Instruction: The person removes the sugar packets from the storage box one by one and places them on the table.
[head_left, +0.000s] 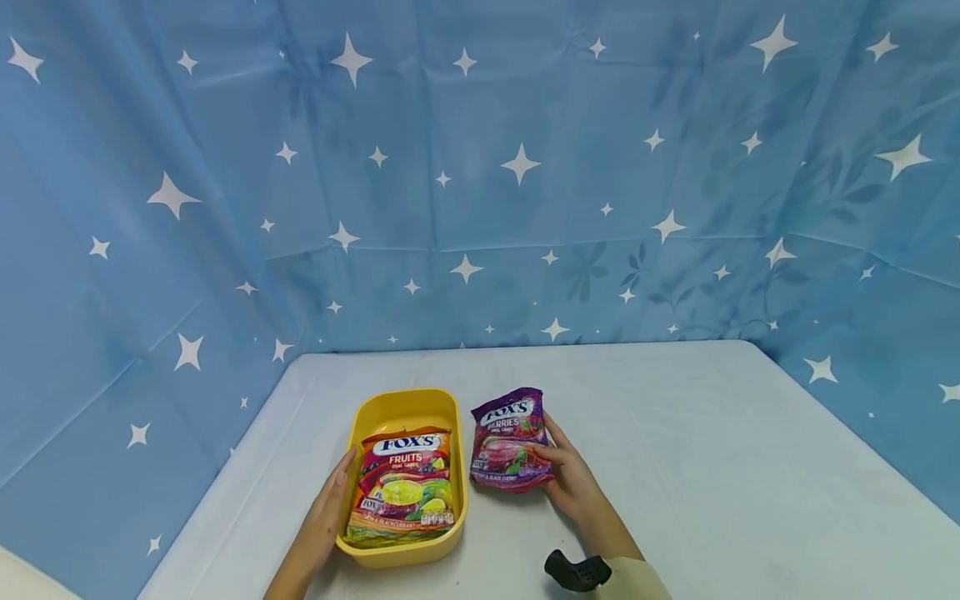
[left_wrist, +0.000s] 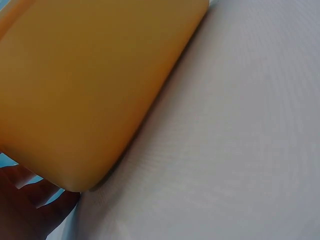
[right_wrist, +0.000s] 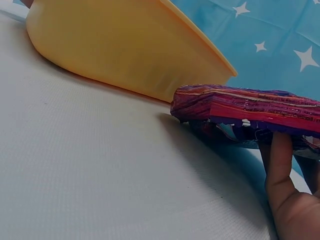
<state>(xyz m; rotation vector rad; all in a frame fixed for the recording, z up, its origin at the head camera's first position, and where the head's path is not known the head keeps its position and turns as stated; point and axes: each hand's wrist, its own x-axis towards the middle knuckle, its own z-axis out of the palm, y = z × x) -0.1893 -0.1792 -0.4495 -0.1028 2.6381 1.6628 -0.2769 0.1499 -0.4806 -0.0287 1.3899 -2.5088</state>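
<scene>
A yellow plastic tub (head_left: 405, 554) stands on the table, holding a Fox's Fruits candy bag (head_left: 408, 479) face up, with more wrapper showing under its lower edge. My left hand (head_left: 321, 512) lies along the tub's left side, fingertips at the rim. From the left wrist, its fingers (left_wrist: 50, 205) show beside a lower corner of the tub. To the tub's right, my right hand (head_left: 573, 479) grips a purple Fox's Berries candy bag (head_left: 506, 442) by its right edge. In the right wrist view this candy bag (right_wrist: 250, 107) casts a shadow on the tabletop, with fingers (right_wrist: 281, 170) beneath it.
A white cloth covers the table (head_left: 712, 467), which extends far to the right. A blue curtain (head_left: 480, 167) with white stars hangs behind and around it. On the right wrist sits a black strap-like device (head_left: 577, 571).
</scene>
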